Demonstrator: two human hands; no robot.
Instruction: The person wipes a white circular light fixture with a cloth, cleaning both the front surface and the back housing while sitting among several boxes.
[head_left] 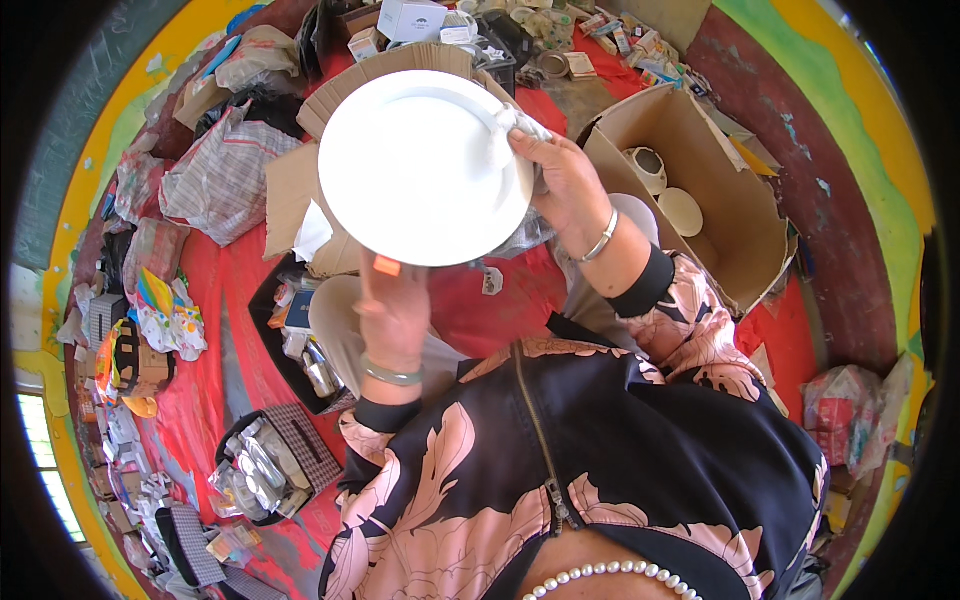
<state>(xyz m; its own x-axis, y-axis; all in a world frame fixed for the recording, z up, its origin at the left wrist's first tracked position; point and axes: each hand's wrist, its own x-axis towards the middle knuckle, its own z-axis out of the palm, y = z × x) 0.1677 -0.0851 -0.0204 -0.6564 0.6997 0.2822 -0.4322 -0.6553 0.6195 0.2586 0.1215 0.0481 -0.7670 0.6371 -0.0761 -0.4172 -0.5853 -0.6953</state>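
Head | left hand (393,310) grips white plate (415,165) | right hand (563,178) clutches cloth (508,125) | red floor (480,300)

One white round plate (420,165), one open cardboard box (740,215), two hands

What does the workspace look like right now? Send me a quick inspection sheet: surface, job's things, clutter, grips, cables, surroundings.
Surface: red floor covering, mostly buried under goods.
Job's things: round white disc, rimmed like a plate, held up flat toward the camera; white cloth pressed to its upper right edge.
Clutter: checked bag, flattened cardboard, small boxes, tray of shiny metal parts.
Grips: left hand holds the disc's lower edge; right hand holds the cloth against the rim.
Cables: nothing seen.
Surroundings: open cardboard box at right with white round fittings inside; yellow and green painted wall beyond.
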